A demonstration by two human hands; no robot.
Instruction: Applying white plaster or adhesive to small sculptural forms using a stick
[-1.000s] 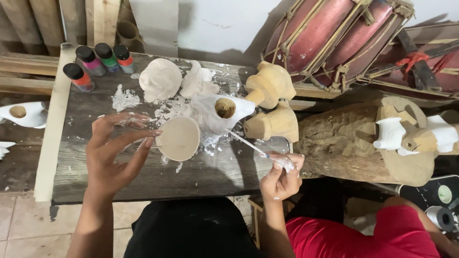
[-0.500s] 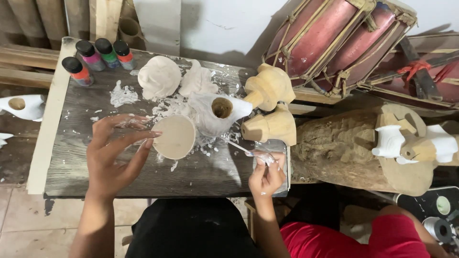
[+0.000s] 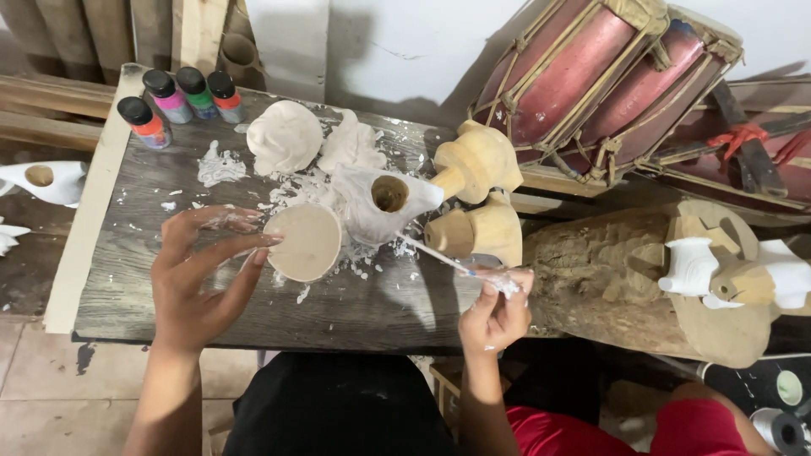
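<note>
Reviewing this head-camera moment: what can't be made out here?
- Brush tip: hidden against the white-painted carving.
- Brush handle end: wrapped inside the right hand.
- Round piece underside: faces away, behind the left hand fingers.
- Paint bottles: labels too small.

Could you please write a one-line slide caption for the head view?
Left hand steadies a white-coated wooden piece on a dark board while the right hand holds a paint-caked brush.

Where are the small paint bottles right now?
In the head view, the four paint bottles stand at the far left corner of the dark wooden table, left of the white-coated carving.
</note>
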